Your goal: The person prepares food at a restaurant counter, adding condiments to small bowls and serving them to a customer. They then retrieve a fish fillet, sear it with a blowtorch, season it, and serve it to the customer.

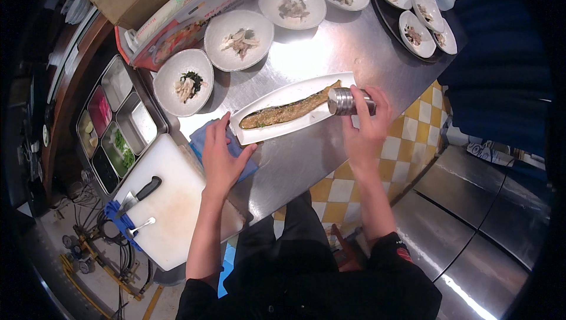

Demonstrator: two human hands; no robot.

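A long white plate (307, 121) lies on the steel worktop before me, holding what looks like a halved eggplant (283, 114) with a browned top, pale seeds and green bits. My left hand (223, 154) spans the plate's left end, index finger and thumb at its two corners. A folded blue cloth (247, 170) lies partly under that hand. My right hand (367, 127) grips a cylindrical metal shaker (342, 102), tilted onto its side with its pale end facing left. The shaker is over the plate's right end and hides part of it.
White bowls (183, 103) of food line the back beside a printed box (190, 19). Small dishes (418, 41) stand on a dark tray at right. Sectioned steel containers (119, 121) hold garnishes at left. A knife (148, 188) and spoon (141, 226) lie on a white cutting board (172, 214).
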